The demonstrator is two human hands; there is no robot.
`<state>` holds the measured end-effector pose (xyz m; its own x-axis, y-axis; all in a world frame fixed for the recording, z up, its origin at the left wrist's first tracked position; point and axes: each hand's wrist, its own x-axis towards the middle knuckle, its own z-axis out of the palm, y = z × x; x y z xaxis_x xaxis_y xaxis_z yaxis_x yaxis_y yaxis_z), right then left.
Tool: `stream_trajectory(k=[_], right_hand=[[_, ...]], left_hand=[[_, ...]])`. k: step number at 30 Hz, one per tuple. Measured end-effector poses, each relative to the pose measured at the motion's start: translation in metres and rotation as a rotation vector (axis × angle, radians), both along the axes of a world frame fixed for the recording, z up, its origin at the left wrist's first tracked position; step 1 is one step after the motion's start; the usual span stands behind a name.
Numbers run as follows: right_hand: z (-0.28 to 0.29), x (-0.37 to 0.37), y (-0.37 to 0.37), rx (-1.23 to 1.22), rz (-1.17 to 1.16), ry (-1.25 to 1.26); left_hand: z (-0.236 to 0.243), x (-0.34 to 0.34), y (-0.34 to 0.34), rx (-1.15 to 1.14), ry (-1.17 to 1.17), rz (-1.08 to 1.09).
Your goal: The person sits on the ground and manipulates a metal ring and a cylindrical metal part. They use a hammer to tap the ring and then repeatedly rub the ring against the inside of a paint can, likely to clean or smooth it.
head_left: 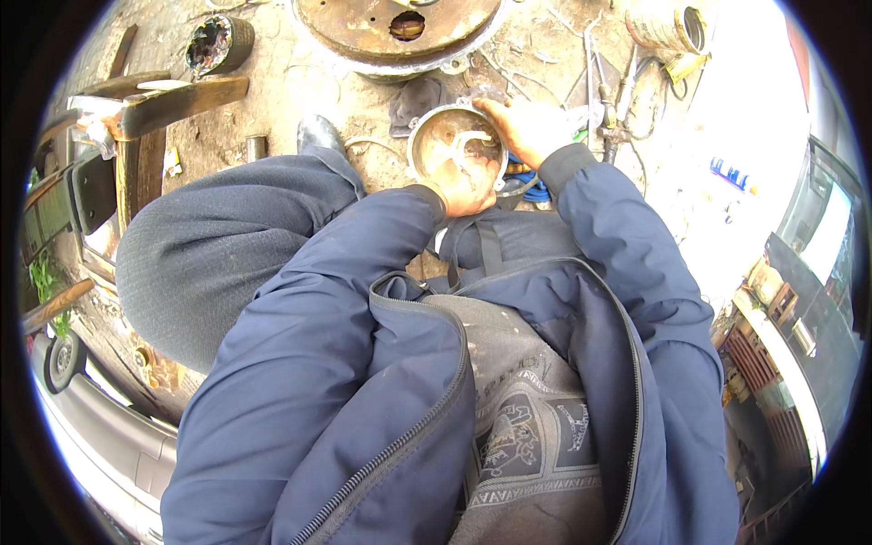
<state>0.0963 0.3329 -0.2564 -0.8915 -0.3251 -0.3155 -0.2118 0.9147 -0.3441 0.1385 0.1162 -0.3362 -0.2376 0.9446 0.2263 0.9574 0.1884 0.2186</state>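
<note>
Head view: a metal bowl (431,139) sits ahead of the lap, between both hands. The right hand (514,128) is partly closed on its edge, thumb uppermost; the left hand (465,186) curls inside beside a pale strip (473,137), its grip unclear. Good practice: brace firmly with the right, use small, controlled left-hand motions, mouth facing up.

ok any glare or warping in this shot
Head view: ground at right blown out nearly white around the blue-and-white cylinder; fisheye bending toward the black rim, where the pale vehicle curves at lower left. Also head view: the round metal part is readable, but detail inside looks soft.
</note>
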Motion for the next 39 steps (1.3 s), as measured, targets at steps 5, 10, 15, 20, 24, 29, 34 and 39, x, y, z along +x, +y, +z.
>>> stream_trajectory(k=[5,10,15,20,24,29,34,39], right_hand=[[0.011,-0.024,-0.017,0.159,0.106,-0.114],[0.023,-0.025,-0.003,0.161,0.144,-0.130],[0.014,-0.047,-0.023,0.045,0.280,-0.114],[0.018,-0.078,-0.018,0.057,0.502,-0.160],[0.018,-0.076,-0.018,0.019,0.577,-0.131],[0.021,-0.077,-0.031,-0.243,0.503,0.053],[0.024,-0.084,-0.001,0.114,0.512,-0.192],[-0.008,-0.077,-0.006,0.015,0.613,-0.040]], left_hand=[[-0.028,0.008,0.004,-0.145,0.619,-0.193],[-0.066,0.025,0.010,-0.225,0.649,0.004],[-0.057,0.018,0.013,-0.173,-0.371,-0.042],[-0.036,0.009,0.004,-0.161,-0.568,-0.149],[-0.026,-0.001,0.007,-0.215,-0.589,-0.231],[-0.013,-0.006,0.007,-0.212,-0.762,-0.198],[-0.025,-0.005,0.001,-0.025,-0.405,-0.257],[-0.030,-0.004,0.002,-0.192,-0.418,-0.325]])
